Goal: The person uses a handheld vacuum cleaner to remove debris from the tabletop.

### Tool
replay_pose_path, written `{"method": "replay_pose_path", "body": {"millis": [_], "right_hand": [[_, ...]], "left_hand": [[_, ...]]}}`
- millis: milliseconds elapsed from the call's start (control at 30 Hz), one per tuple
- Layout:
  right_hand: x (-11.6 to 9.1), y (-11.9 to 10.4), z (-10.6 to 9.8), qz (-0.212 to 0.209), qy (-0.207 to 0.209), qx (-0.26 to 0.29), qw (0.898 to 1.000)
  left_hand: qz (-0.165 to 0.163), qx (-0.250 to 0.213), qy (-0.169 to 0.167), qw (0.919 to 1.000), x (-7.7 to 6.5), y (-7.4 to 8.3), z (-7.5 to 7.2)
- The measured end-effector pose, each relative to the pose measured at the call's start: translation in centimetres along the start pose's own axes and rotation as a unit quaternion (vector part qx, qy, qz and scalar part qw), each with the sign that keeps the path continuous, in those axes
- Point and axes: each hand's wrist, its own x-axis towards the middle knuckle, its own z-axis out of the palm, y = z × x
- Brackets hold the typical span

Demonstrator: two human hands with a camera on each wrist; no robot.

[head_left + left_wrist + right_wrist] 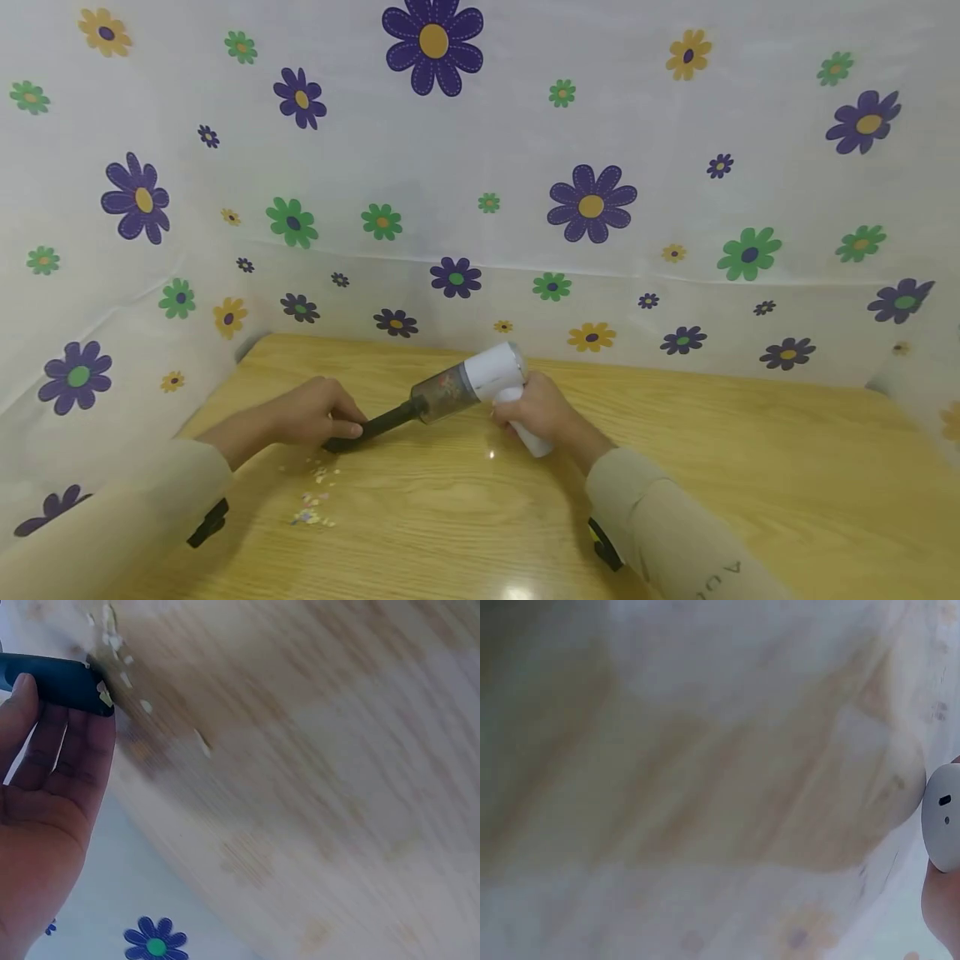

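A white handheld vacuum cleaner [491, 371] with a smoky see-through dust cup [444, 393] slants over the wooden table. My right hand [547, 408] grips its white handle; in the right wrist view the handle's end [943, 817] shows at the right edge. The black nozzle [386, 421] points down and left, its tip close over the tabletop. My left hand [318, 412] pinches the nozzle near that tip, thumb on one side and fingers on the other. Small paper scraps [309, 508] lie below the tip, and the left wrist view shows a pale scrap [104, 694] at the nozzle's mouth.
The wooden table [712, 467] runs back to a white cloth [495, 150] printed with flowers, which hangs behind and at both sides. Dark straps are on both forearms, partly under the sleeves.
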Motion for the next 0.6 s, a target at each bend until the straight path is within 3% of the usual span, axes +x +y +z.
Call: {"method": "replay_pose_path", "body": {"millis": [300,600], "right_hand": [[-1.5,1.3,-1.3,0.013,0.005,0.004,1.0],[-2.7,1.4,-2.0,-0.004,0.022,0.033,0.999]], "left_hand": [[0.03,-0.026,-0.018,0.999,1.2,1.4,0.8],[0.065,0.005,-0.02,0.9977,2.4,1.2,1.0]]}}
